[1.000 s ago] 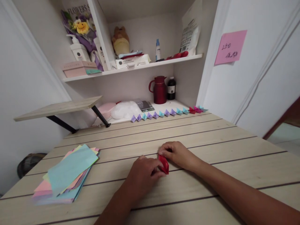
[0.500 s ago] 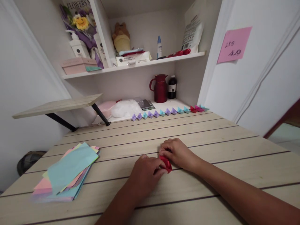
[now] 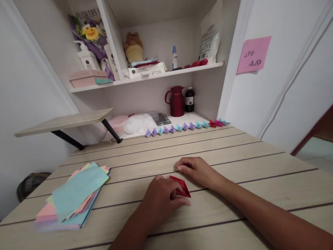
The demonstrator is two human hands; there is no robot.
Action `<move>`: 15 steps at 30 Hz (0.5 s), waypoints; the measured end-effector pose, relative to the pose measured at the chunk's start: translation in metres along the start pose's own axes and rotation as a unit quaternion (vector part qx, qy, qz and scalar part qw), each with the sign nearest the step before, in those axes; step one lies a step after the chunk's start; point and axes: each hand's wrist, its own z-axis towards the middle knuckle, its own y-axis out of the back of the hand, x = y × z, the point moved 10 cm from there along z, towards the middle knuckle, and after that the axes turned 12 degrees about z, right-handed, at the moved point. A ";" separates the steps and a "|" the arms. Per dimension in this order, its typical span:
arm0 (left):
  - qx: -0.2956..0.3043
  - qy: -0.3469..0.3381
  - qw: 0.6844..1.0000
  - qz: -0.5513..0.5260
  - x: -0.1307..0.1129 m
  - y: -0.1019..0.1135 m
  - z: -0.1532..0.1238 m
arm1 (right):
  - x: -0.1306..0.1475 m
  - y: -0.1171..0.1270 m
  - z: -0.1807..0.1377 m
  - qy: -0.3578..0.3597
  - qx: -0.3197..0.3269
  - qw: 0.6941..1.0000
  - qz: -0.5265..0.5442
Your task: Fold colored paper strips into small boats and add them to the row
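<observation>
A small red folded paper piece (image 3: 180,186) lies on the wooden table (image 3: 234,149) near its middle. My left hand (image 3: 161,199) pinches its near edge with curled fingers. My right hand (image 3: 199,170) rests just behind it, fingers together and pressed flat on the table, touching the paper's far side. A row of several small folded paper boats (image 3: 184,126) in purple, blue and red lines the table's far edge.
A stack of coloured paper sheets (image 3: 74,194) lies at the left. A raised wooden shelf board (image 3: 65,121) juts out at the back left. Behind stand a red jug (image 3: 177,100), a dark bottle (image 3: 189,99) and a white shelf (image 3: 145,74) with boxes. A pink note (image 3: 253,54) hangs on the right wall.
The red paper has opened from a compact fold into a flatter pointed shape. My left hand has slid toward me with it; my right hand has let go and rests behind.
</observation>
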 end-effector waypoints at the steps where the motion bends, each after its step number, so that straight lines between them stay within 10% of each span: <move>1: -0.001 -0.002 1.000 0.000 0.000 0.000 0.000 | 0.000 0.000 0.000 -0.001 0.002 1.000 0.002; 15: -0.126 0.097 0.984 -0.076 0.043 0.016 -0.002 | -0.014 0.001 0.000 -0.015 0.035 0.999 0.009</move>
